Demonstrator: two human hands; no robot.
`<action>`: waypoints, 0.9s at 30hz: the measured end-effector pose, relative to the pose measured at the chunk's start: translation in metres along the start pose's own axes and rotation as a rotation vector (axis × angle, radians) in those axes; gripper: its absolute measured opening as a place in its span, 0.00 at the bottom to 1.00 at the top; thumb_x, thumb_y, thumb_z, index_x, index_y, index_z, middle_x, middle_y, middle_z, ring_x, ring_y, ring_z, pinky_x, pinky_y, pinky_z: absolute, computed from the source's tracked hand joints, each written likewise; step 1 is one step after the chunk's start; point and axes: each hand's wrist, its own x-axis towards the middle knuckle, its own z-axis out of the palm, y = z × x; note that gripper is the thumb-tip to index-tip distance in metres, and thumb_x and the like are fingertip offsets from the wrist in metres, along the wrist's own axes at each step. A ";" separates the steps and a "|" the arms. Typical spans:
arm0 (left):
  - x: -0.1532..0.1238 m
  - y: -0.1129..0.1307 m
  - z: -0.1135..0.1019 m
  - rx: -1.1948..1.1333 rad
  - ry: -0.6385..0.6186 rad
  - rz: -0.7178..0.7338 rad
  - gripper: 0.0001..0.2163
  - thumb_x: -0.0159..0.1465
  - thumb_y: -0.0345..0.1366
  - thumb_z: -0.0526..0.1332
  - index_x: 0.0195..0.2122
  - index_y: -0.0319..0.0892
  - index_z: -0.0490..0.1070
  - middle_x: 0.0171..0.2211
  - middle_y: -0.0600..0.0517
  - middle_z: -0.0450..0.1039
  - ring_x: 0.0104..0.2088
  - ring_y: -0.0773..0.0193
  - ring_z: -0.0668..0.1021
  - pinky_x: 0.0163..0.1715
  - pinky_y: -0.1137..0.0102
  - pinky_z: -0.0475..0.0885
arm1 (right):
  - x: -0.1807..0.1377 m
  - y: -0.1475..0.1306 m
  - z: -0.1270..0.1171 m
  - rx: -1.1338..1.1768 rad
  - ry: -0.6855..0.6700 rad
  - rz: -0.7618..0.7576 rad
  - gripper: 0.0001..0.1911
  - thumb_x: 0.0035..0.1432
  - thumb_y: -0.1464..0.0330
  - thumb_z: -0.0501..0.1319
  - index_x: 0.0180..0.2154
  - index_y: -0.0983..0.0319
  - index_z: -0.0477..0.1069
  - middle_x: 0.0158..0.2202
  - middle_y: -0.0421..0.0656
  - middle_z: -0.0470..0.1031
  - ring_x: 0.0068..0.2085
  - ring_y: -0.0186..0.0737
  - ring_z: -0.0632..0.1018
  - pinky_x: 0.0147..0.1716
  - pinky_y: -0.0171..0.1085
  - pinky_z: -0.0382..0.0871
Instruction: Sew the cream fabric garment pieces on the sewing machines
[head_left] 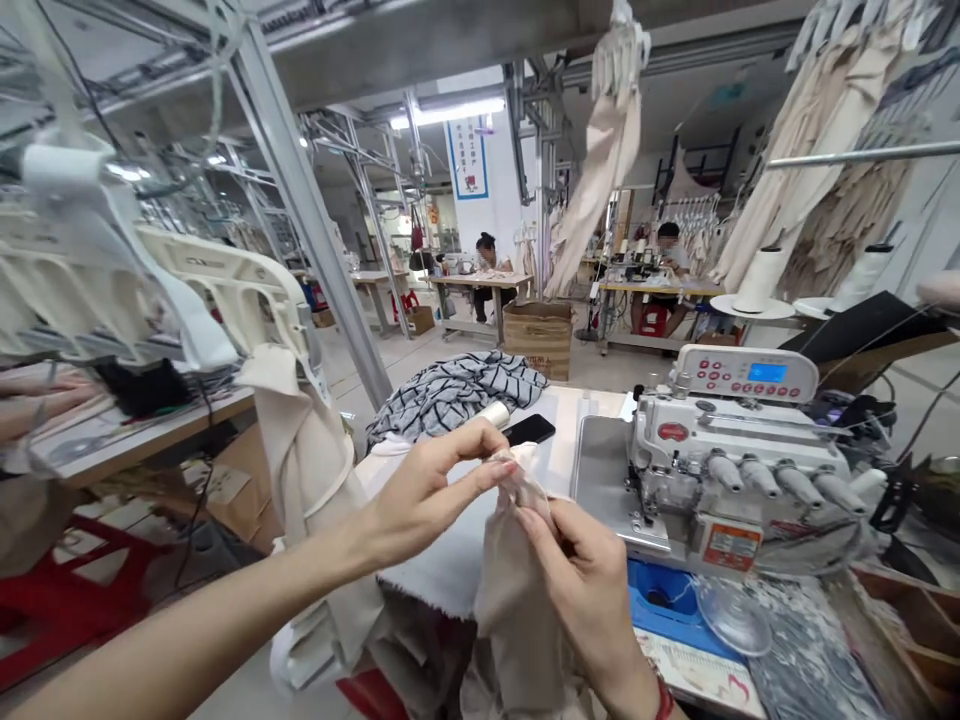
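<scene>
Both hands pinch the upper edge of a beige piece of fabric (517,590), which hangs down over the table's front edge. My left hand (442,485) comes in from the left, its thumb and fingers closed on the gathered edge. Lower and to the right, my right hand (581,560) grips the same edge between thumb and fingers; a red band is on its wrist. Just right of the hands stands a white overlock sewing machine (720,450) with a metal plate (604,470). A black phone (531,430) lies behind the hands.
Striped grey cloth (457,390) is heaped at the table's back. More beige fabric (300,440) hangs from a white clip hanger (232,280) at left. A blue tray (664,600) sits below the machine. Thread cones (761,280) stand behind it. Two people sit at distant tables.
</scene>
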 end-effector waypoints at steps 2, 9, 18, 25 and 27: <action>-0.005 0.002 0.003 0.156 0.095 0.264 0.06 0.68 0.31 0.54 0.36 0.42 0.70 0.27 0.53 0.74 0.26 0.67 0.76 0.28 0.74 0.70 | -0.001 -0.005 -0.004 -0.140 0.098 -0.201 0.14 0.63 0.70 0.59 0.24 0.62 0.70 0.25 0.38 0.59 0.27 0.32 0.64 0.26 0.33 0.59; 0.019 0.015 0.001 0.425 -0.144 0.580 0.09 0.71 0.33 0.51 0.41 0.45 0.71 0.23 0.56 0.73 0.20 0.68 0.71 0.22 0.73 0.60 | -0.018 -0.017 -0.039 0.142 -0.256 -0.042 0.18 0.60 0.65 0.63 0.20 0.63 0.71 0.26 0.41 0.69 0.28 0.35 0.70 0.28 0.33 0.64; 0.051 -0.076 0.151 0.076 -0.289 0.013 0.10 0.64 0.40 0.63 0.29 0.39 0.72 0.25 0.53 0.72 0.25 0.67 0.72 0.26 0.74 0.67 | -0.075 0.094 -0.062 0.063 0.164 0.518 0.25 0.53 0.53 0.65 0.16 0.63 0.63 0.21 0.36 0.54 0.26 0.33 0.58 0.26 0.35 0.52; 0.030 -0.061 0.150 0.204 -0.147 0.116 0.09 0.67 0.35 0.59 0.33 0.41 0.78 0.36 0.49 0.74 0.40 0.59 0.73 0.51 0.58 0.68 | -0.083 0.110 -0.062 0.070 0.148 0.567 0.26 0.57 0.53 0.61 0.18 0.62 0.59 0.22 0.36 0.51 0.26 0.33 0.56 0.24 0.35 0.49; 0.014 -0.048 0.151 0.397 -0.085 0.256 0.12 0.71 0.31 0.53 0.43 0.42 0.78 0.40 0.49 0.77 0.44 0.59 0.73 0.60 0.55 0.58 | -0.089 0.113 -0.063 0.077 0.106 0.565 0.26 0.58 0.54 0.60 0.17 0.61 0.56 0.21 0.36 0.49 0.25 0.33 0.55 0.23 0.35 0.48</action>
